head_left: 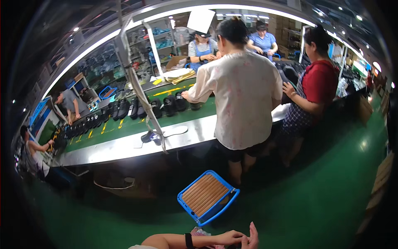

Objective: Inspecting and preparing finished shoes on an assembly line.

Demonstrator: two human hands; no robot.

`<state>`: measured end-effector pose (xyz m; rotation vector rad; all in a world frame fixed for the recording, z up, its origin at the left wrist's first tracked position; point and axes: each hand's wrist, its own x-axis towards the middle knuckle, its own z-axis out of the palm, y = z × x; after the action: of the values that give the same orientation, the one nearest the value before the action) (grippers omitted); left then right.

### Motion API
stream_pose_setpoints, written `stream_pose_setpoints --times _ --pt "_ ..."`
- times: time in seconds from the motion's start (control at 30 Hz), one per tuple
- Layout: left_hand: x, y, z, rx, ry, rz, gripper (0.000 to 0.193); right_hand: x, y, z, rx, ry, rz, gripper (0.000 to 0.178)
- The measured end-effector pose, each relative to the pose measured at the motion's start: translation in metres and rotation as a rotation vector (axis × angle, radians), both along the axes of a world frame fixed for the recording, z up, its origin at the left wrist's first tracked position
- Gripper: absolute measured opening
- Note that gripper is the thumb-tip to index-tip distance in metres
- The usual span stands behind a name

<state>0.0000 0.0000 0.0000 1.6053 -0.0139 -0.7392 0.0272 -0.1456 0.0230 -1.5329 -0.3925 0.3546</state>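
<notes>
My left hand (230, 238) reaches in at the bottom edge, a black band round its wrist. Its fingers meet my right hand (252, 238); their tips are partly hidden there, and I cannot see whether they pinch anything. The right hand is raised on edge with its visible fingers stretched upward, and I see nothing in it. Just ahead of both hands stands a blue-framed stool (207, 196) with a brown slatted seat; neither hand touches it.
A green conveyor belt (110, 132) with rows of black shoes (169, 105) runs beyond a metal ledge (103, 152). A person in a pale blouse (244, 95) and another in a red top (321, 85) stand at it. A slanted post (139, 89) rises from the ledge.
</notes>
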Motion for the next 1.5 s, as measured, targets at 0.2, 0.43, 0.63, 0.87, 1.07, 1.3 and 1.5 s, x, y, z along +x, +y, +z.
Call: stream_pose_setpoints --times 0.2,0.43,0.63,0.87,1.07,1.3,1.5 --pt "0.0 0.001 0.032 -0.336 0.092 0.196 0.038 0.012 0.004 0.031 -0.133 -0.376 0.136 0.045" --pt "-0.069 0.042 0.033 -0.275 0.095 0.26 0.04 -0.037 0.048 0.051 -0.106 -0.483 0.331 0.041" --pt "-0.149 0.097 0.063 -0.453 0.082 0.317 0.035 -0.106 0.102 0.062 -0.179 -0.625 0.436 0.042" --pt "-0.271 0.167 0.035 -0.43 0.026 0.504 0.032 -0.198 0.201 0.094 -0.023 -0.712 0.693 0.039" --pt "-0.349 0.211 0.027 -0.524 -0.021 0.78 0.036 -0.239 0.278 0.084 -0.001 -0.613 1.103 0.05" --pt "-0.369 0.274 0.036 -0.452 0.054 0.975 0.032 -0.241 0.359 0.075 -0.006 -0.686 1.265 0.048" --pt "-0.335 0.368 0.035 -0.296 0.079 0.922 0.029 -0.213 0.436 0.08 0.062 -0.635 1.14 0.036"
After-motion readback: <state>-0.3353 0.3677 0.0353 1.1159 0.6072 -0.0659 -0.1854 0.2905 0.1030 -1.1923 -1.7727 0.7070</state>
